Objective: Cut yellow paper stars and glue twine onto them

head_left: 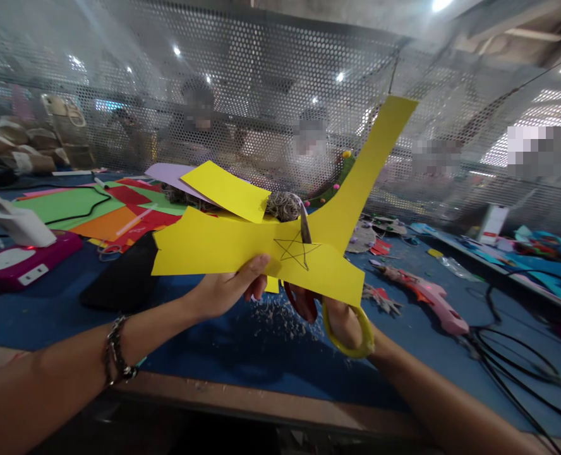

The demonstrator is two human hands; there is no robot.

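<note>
My left hand [230,287] pinches the lower edge of a yellow paper sheet [205,246] held up over the blue table. A pencilled star [295,249] is drawn on the sheet. My right hand [342,319] is below the sheet, fingers through the yellow and red handles of scissors [351,332]. The scissor blade [304,227] pokes up through the paper just above the star. A long yellow strip of the sheet rises to the upper right.
Coloured paper sheets [95,212] lie at the back left, with a pink device [19,262] and a black pouch [119,278]. A pink glue gun [432,300] and black cables [508,354] lie right. Paper scraps litter the table; a perforated metal screen [261,95] stands behind, people beyond it.
</note>
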